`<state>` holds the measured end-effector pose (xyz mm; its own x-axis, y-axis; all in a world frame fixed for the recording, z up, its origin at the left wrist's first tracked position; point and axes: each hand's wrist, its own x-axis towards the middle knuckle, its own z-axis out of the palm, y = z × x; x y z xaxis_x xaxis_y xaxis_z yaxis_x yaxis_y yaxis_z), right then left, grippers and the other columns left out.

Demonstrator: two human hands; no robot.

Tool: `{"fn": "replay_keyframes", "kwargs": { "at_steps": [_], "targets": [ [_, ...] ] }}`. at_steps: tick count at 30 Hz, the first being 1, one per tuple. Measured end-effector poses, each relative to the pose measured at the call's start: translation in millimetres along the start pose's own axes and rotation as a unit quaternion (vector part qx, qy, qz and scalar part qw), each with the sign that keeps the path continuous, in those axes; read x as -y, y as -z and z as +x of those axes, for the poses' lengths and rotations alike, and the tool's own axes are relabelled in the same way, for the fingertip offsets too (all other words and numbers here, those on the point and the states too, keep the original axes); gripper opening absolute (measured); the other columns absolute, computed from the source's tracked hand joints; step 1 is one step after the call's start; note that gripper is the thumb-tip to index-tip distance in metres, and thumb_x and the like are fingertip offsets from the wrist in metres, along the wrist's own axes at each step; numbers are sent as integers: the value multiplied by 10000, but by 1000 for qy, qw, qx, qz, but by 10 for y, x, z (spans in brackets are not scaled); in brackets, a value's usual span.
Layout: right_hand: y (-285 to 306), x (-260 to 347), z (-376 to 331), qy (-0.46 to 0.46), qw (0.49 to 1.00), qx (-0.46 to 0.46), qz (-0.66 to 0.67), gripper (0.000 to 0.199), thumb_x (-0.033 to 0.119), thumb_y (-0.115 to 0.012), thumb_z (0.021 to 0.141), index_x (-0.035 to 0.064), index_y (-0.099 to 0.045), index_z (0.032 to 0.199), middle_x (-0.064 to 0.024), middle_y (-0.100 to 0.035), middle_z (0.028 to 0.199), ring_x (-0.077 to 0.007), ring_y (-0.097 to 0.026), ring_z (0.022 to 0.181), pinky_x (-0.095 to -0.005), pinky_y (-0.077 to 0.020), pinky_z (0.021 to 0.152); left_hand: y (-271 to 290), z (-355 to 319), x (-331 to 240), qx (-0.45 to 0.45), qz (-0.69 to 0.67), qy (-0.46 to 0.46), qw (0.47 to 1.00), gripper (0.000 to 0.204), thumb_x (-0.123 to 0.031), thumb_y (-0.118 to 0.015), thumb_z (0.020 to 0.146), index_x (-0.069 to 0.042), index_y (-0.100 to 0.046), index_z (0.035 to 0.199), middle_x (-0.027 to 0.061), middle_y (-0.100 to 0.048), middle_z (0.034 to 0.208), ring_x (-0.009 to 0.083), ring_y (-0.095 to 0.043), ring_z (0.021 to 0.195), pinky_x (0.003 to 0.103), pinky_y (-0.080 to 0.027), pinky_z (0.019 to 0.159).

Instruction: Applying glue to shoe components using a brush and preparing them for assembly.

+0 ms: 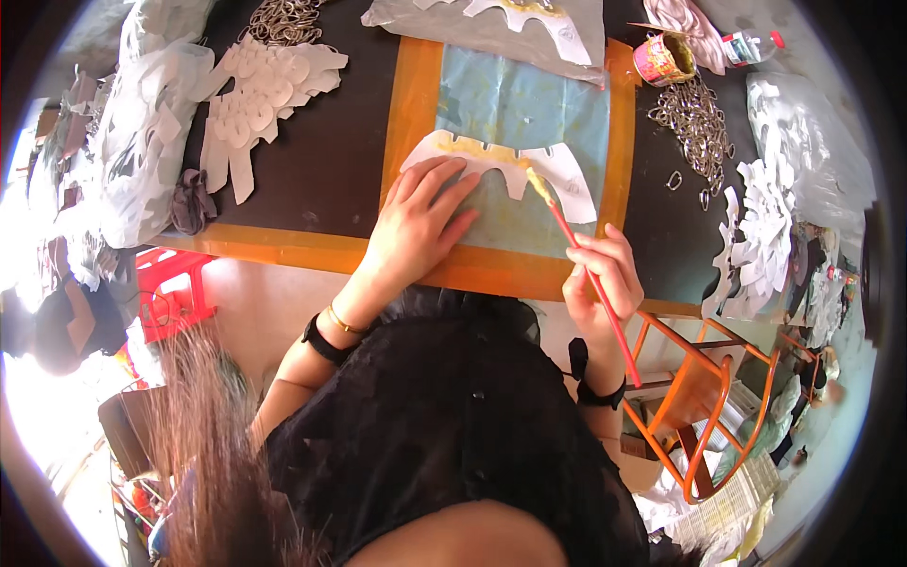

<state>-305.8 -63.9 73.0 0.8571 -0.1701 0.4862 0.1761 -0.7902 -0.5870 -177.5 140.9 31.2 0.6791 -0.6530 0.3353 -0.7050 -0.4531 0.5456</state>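
Note:
A white cut piece with notches and a curved edge (565, 180) lies on the blue sheet in front of me, with yellowish paste smeared along its upper edge. My left hand (422, 219) rests flat on the piece's left part, its fingers stretched out and holding nothing. Between the fingers of my right hand (605, 279) is a red-handled brush (584, 250). Its paste-coated bristles touch the piece, right of its middle. Under the piece, the blue sheet (510, 99) shows yellowish stains.
Orange tape (411, 94) borders the sheet. A paste-smeared tub (661, 60) stands at the far right, near metal rings (694, 128) and a bottle (753, 47). White cut pieces (255, 104) are piled at left; more (761, 227) lie at right. An orange chair (694, 397) is below right.

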Motion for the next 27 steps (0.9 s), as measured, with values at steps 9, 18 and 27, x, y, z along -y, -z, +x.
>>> {"fn": "replay_keyframes", "kwargs": {
  "at_steps": [9, 18, 27],
  "targets": [
    [12, -37, 14, -2, 1000, -14, 19, 151, -49, -632, 729, 17, -657, 862, -109, -659, 915, -268, -648, 824, -445, -479, 915, 1, -8, 1, 7, 8, -3, 1000, 387, -123, -698, 779, -77, -620, 1155, 85, -550, 1223, 303, -505, 1139, 423, -438, 942],
    [-34, -91, 40, 1, 1000, -17, 20, 201, -73, -635, 702, 18, -668, 878, -110, -663, 918, -276, -652, 836, -436, -484, 907, -2, -5, -5, -6, 2, -7, 1000, 374, -113, -707, 768, -74, -629, 1131, 87, -564, 1200, 302, -519, 1123, 425, -439, 938],
    [-13, -96, -7, 7, 1000, -26, 3, 186, -61, -628, 710, 25, -670, 869, -109, -667, 919, -272, -652, 841, -435, -484, 902, -118, 58, -241, 34, -15, -98, 994, 403, -143, -707, 763, -36, -605, 1138, 85, -561, 1206, 278, -513, 1150, 417, -431, 967]
  ]
}}
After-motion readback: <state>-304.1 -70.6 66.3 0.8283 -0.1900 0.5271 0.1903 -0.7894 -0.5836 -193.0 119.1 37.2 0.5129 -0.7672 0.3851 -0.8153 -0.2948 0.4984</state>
